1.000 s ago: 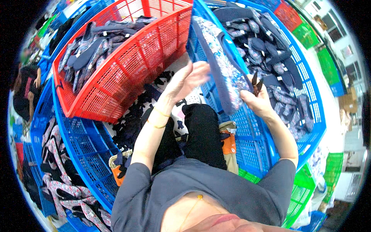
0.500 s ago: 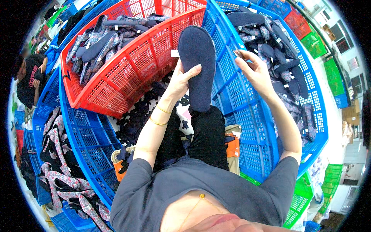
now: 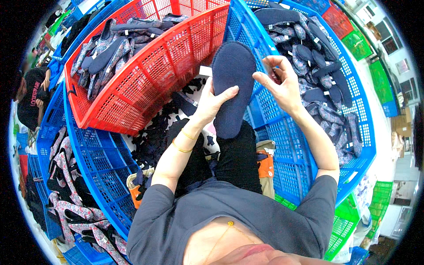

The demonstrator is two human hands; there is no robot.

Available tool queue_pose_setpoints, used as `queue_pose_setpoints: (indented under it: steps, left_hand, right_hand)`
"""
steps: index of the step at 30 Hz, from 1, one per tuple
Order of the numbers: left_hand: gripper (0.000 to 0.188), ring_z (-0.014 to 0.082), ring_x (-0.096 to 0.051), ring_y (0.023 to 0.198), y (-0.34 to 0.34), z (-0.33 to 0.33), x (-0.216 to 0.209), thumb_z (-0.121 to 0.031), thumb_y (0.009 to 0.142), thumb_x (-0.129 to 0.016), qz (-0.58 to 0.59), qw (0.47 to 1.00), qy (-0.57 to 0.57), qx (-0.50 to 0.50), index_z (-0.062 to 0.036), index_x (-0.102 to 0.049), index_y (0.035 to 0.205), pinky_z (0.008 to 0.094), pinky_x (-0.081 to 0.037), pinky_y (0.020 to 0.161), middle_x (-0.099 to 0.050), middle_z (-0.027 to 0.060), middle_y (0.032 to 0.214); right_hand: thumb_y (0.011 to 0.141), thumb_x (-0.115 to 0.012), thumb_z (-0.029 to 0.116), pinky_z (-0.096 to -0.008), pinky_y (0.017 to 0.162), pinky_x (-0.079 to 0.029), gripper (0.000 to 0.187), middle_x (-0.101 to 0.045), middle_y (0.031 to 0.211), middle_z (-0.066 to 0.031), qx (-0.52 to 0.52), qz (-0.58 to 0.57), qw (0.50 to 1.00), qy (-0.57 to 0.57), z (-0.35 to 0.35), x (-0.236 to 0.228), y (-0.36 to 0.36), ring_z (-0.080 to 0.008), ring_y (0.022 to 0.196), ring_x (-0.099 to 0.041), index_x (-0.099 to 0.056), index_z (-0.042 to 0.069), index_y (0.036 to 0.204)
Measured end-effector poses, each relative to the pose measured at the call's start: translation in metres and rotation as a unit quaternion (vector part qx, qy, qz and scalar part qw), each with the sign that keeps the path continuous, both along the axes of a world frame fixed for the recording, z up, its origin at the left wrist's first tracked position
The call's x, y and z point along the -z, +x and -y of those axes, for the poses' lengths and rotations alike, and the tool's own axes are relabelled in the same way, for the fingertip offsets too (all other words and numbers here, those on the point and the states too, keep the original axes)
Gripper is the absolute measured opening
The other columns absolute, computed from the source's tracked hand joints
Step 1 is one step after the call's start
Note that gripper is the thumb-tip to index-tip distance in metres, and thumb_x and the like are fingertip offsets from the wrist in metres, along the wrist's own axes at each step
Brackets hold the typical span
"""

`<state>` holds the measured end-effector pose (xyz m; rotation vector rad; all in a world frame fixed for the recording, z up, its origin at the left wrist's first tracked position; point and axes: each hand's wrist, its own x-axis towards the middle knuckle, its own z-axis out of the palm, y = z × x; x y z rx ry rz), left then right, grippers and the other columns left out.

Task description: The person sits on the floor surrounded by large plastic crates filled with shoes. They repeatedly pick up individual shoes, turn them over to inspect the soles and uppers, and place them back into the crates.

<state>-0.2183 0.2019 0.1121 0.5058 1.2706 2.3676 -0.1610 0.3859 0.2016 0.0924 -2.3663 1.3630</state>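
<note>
A slipper (image 3: 235,62) with a navy sole is held upright over my lap, sole toward me. My left hand (image 3: 212,100) is closed on its left edge, thumb across the sole and the other fingers hidden behind. A white tag (image 3: 205,70) sticks out on the slipper's left side. My right hand (image 3: 284,86) is just right of the slipper, fingers curled and thumb pointing at its edge. A small dark thing shows within those fingers; I cannot make out what it is. Another dark piece with a white tag (image 3: 189,102) lies beyond my left wrist.
A red basket (image 3: 145,84) of floral slippers stands ahead on the left. To the right, a blue basket (image 3: 278,132) holds more slippers. Floral pieces (image 3: 84,214) fill a crate at far left. Dark scraps (image 3: 154,137) lie between the baskets. Another person (image 3: 35,95) is at far left.
The slipper and my left hand have come a little lower and to the right. My right hand has drawn nearer the slipper's edge, its fingers more curled.
</note>
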Motion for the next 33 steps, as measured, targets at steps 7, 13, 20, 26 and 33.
queue_pose_setpoints:
  steps: [7, 13, 20, 26, 33]
  left_hand:
    - [0.057, 0.0199, -0.062, 0.100, 0.012, -0.005, -0.001, -0.007, 0.082, -0.072, -0.033, 0.999, -0.017, -0.018, -0.0013, -0.042, 0.131, 0.0332, -0.053, 0.086, -0.059, 0.0127, 0.118]
    - [0.050, 0.0182, -0.066, 0.085, 0.000, 0.009, -0.008, -0.018, 0.086, -0.069, 0.055, 0.998, 0.032, 0.010, -0.0021, -0.044, 0.127, 0.0293, -0.057, 0.072, -0.063, 0.0127, 0.108]
    - [0.040, 0.0152, -0.066, 0.076, -0.003, 0.019, -0.005, -0.028, 0.091, -0.062, 0.152, 0.982, 0.097, 0.062, -0.0049, -0.051, 0.123, 0.0273, -0.058, 0.066, -0.065, 0.0092, 0.097]
    - [0.039, 0.0129, -0.064, 0.070, 0.007, 0.014, -0.002, -0.030, 0.091, -0.062, 0.230, 0.955, 0.113, 0.152, -0.0054, -0.053, 0.120, 0.0262, -0.057, 0.061, -0.065, 0.0066, 0.095]
    - [0.043, 0.0122, -0.064, 0.068, 0.014, 0.007, 0.000, -0.031, 0.090, -0.063, 0.211, 0.951, 0.116, 0.192, -0.0053, -0.052, 0.122, 0.0245, -0.056, 0.060, -0.064, 0.0067, 0.094]
  right_hand:
    - [0.089, -0.069, 0.021, -0.0214, 0.051, -0.032, 0.023, -0.046, 0.062, 0.0051, 0.043, -0.020, 0.999, 0.009, -0.014, 0.012, -0.008, -0.0027, 0.057, -0.037, -0.057, 0.003, 0.081]
    - [0.091, -0.066, 0.027, -0.0208, 0.069, -0.042, 0.027, -0.057, 0.086, 0.0006, 0.065, -0.097, 0.992, -0.053, -0.014, 0.019, -0.017, -0.0052, 0.074, -0.050, -0.058, 0.003, 0.099]
    - [0.090, -0.067, 0.026, -0.0231, 0.064, -0.043, 0.029, -0.059, 0.083, -0.0004, -0.082, 0.072, 0.994, 0.001, 0.001, 0.014, 0.001, -0.0057, 0.071, -0.050, -0.059, 0.002, 0.104]
    - [0.092, -0.064, 0.025, -0.0231, 0.060, -0.041, 0.027, -0.058, 0.082, -0.0010, -0.060, 0.046, 0.997, -0.022, 0.004, 0.014, -0.001, -0.0062, 0.067, -0.049, -0.058, 0.003, 0.105]
    - [0.094, -0.062, 0.021, -0.0229, 0.058, -0.041, 0.021, -0.057, 0.077, 0.0000, -0.057, 0.011, 0.998, 0.022, 0.006, 0.007, 0.002, -0.0062, 0.065, -0.048, -0.059, 0.001, 0.100]
